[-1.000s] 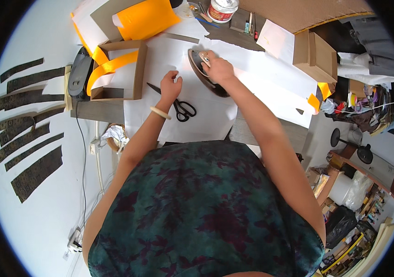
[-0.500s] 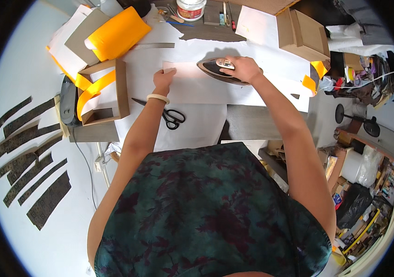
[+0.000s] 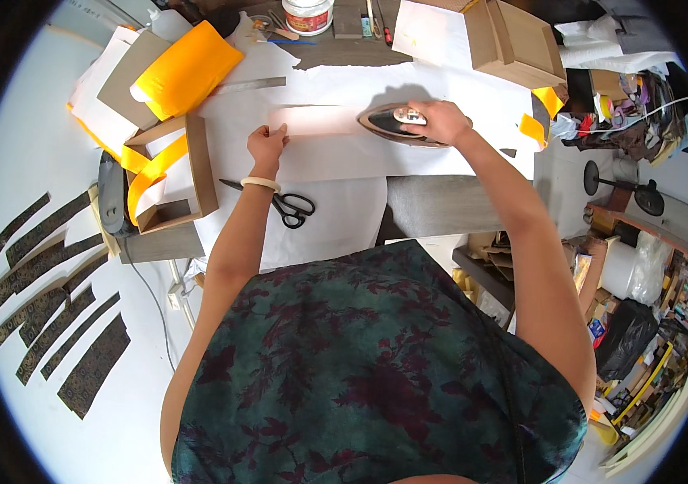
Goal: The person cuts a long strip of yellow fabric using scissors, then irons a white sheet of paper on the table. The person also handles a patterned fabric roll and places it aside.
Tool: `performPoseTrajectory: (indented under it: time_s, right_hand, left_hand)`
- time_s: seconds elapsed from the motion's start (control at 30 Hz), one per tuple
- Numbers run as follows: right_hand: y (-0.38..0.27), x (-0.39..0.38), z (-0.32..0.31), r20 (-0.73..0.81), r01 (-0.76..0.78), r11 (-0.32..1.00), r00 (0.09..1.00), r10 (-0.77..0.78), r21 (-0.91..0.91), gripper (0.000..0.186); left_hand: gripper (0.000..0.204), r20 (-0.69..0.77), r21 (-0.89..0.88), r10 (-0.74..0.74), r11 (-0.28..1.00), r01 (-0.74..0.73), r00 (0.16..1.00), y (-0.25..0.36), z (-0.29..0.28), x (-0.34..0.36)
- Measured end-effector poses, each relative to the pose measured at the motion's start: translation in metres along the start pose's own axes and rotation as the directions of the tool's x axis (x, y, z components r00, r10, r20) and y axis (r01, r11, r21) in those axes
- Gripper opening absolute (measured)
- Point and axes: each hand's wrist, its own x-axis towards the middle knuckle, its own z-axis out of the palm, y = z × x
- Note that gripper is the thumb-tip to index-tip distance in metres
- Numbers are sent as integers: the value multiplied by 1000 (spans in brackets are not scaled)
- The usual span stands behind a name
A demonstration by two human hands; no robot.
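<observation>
My right hand [image 3: 443, 123] is wrapped round the handle of a clothes iron [image 3: 379, 121], whose tip points left. The iron's front end meets the right end of a pale pinkish strip [image 3: 320, 120], and what lies under the iron is hidden. At the strip's left end, my left hand [image 3: 267, 145] pinches its lower corner between thumb and fingers. The strip looks slightly blurred; whether it is cloth or paper I cannot tell. A large white sheet [image 3: 336, 161] lies beneath all this. Black-handled scissors [image 3: 294, 208] lie just below my left wrist, blades pointing up and left.
At the left stands an open cardboard box [image 3: 201, 173] with orange strips, beside a folded orange piece [image 3: 191, 71]. A metal ruler [image 3: 251, 83] lies behind my left hand. At the back are a white tub [image 3: 308, 16] and, to the right, another cardboard box [image 3: 517, 44].
The iron has slid right with my right hand, and more of the pinkish strip shows. My left hand has shifted slightly left, still on the strip's end. The whole view has moved a little.
</observation>
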Motion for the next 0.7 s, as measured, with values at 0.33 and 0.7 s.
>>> performPoseTrajectory:
  time_s: [0.33,0.7]
  right_hand:
    - [-24,-29,-7,-2,29,996,1000,-29,82,58]
    - [-68,46,1,-113,126,992,986,-122,24,52]
  left_hand:
    - [30,-124,632,510,701,-329,851,50,-135,-4]
    - [27,-225,614,529,729,-302,818,68,-176,-20]
